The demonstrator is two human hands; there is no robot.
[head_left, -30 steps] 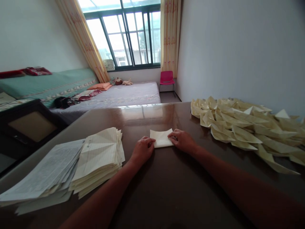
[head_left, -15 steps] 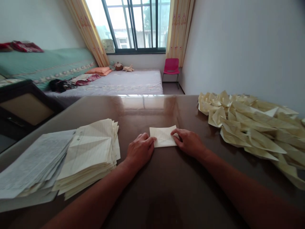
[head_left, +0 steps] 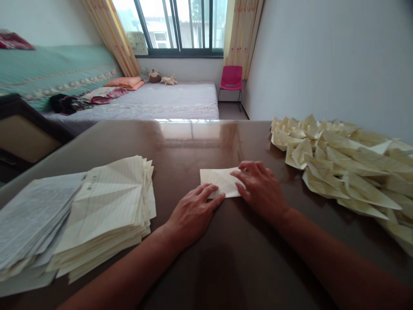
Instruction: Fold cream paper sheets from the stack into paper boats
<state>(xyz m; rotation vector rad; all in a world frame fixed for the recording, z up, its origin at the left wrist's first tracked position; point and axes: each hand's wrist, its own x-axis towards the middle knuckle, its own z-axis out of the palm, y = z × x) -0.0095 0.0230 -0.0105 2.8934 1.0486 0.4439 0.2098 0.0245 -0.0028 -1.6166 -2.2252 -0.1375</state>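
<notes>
A small folded sheet of cream, faintly lined paper point(head_left: 222, 180) lies flat on the brown tabletop in front of me. My left hand point(head_left: 195, 211) holds its lower left part down, thumb and forefinger resting on the near edge. Over the right end is my right hand point(head_left: 261, 187), its fingers bent and apart, with thumb and forefinger tips at the paper's surface. That hand hides the paper's far right corner. No gripped edge shows between the right fingers.
To the left stand a stack of creased lined sheets point(head_left: 106, 198) and a pile of greyish printed papers point(head_left: 35, 219). Many folded paper shapes point(head_left: 348, 168) are heaped on the right. Beyond the glossy table point(head_left: 180, 150) are a bed point(head_left: 180, 101) and a pink chair point(head_left: 231, 78).
My left hand has slid right, further onto the paper's near edge. The right hand has lifted and spread its fingers over the right end. The view has tilted down slightly.
</notes>
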